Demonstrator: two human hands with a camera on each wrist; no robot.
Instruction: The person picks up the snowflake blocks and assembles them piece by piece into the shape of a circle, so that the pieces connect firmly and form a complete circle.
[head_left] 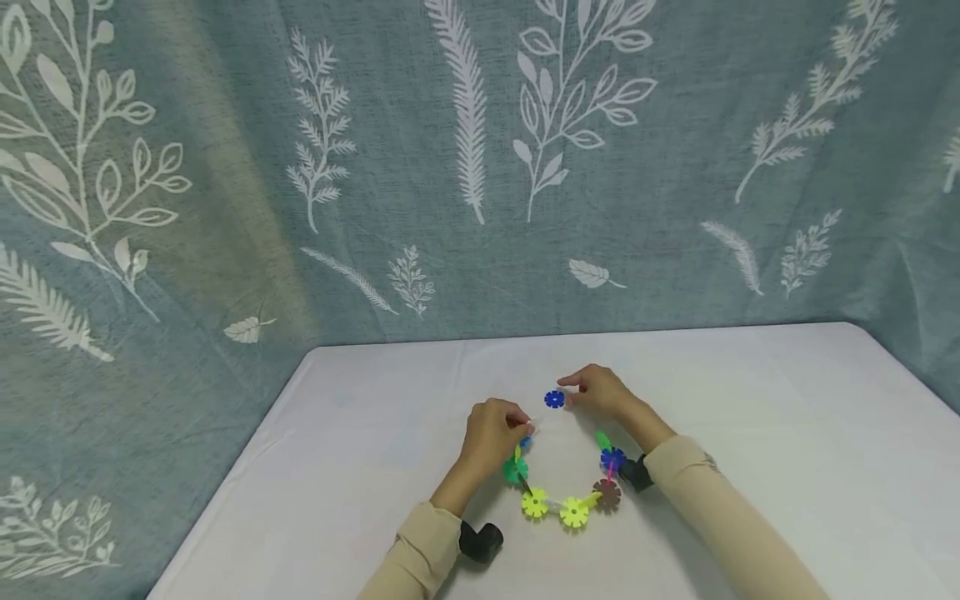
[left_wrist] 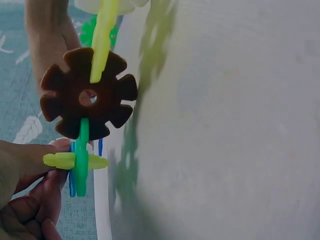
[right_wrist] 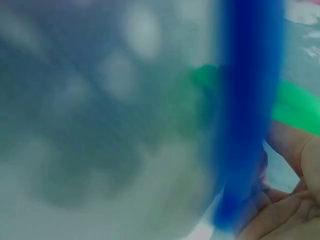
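Notched, flower-shaped plastic discs are slotted into a curved chain, with a green disc (head_left: 515, 471), yellow discs (head_left: 574, 512) and a brown disc (head_left: 607, 495) among them. My left hand (head_left: 491, 437) pinches the chain's left end, by a small blue disc (head_left: 526, 442). In the left wrist view the brown disc (left_wrist: 115, 92) hides part of the far arm. A loose blue disc (head_left: 554, 399) lies beyond the chain, and my right hand (head_left: 600, 390) is at its right edge, thumb and forefinger apart. A blurred blue disc (right_wrist: 250, 100) fills much of the right wrist view.
The chain's right end has a blue disc (head_left: 612, 460) and a green disc (head_left: 603, 440), close to the right wrist's black camera (head_left: 636, 473). Another black camera (head_left: 482, 542) sits at the left wrist. A white cloth (head_left: 360, 450) covers the table; a patterned curtain (head_left: 465, 275) hangs behind.
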